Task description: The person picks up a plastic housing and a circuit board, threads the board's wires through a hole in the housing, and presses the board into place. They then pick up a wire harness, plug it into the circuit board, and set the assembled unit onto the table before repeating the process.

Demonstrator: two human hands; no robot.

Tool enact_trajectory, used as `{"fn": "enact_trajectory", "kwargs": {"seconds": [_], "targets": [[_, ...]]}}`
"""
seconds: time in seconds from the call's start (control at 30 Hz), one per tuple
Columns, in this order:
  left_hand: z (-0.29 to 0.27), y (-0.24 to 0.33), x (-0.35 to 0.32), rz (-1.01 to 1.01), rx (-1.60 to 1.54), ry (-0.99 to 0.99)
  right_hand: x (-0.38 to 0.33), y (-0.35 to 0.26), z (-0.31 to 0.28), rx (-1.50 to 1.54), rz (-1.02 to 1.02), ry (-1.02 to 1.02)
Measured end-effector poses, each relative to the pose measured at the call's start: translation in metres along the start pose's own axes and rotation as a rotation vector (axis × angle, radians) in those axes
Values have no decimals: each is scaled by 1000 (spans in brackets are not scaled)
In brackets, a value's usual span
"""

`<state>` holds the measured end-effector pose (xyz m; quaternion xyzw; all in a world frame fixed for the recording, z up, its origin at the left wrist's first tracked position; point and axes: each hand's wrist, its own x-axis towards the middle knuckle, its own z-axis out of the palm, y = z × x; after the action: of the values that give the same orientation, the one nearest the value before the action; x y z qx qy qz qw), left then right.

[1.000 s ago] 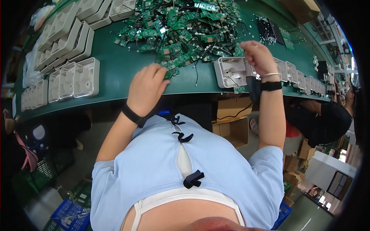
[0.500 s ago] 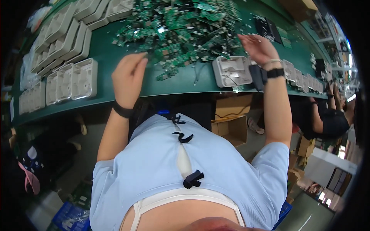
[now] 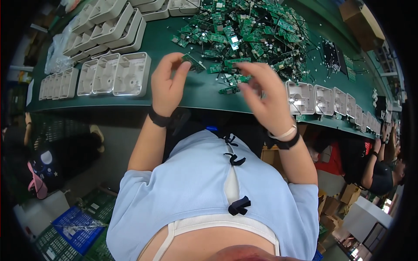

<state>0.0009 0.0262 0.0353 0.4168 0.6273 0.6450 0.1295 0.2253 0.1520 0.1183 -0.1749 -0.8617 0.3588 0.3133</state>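
Your left hand (image 3: 169,85) pinches a small green circuit board (image 3: 193,63) by its edge, clear of the board pile (image 3: 248,35) at 1 o'clock. Your right hand (image 3: 265,98) is open, empty.

A light blue short-sleeved top with black bows, black wristbands on both wrists.

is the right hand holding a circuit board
No, the right hand is open and empty above the table edge; the left hand pinches a small green board.
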Motion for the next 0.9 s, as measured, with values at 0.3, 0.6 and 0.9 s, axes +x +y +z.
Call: {"fn": "enact_trajectory", "kwargs": {"seconds": [0.3, 0.6, 0.9], "targets": [[-42, 24, -17, 43, -326, -94, 42, 8, 76, -329, -294, 17], [-93, 26, -33, 252, 1028, 32, 38, 11, 69, 754, 375, 145], [-104, -2, -55, 267, 1019, 1, 25, 13, 80, 813, 84, 78]]}}
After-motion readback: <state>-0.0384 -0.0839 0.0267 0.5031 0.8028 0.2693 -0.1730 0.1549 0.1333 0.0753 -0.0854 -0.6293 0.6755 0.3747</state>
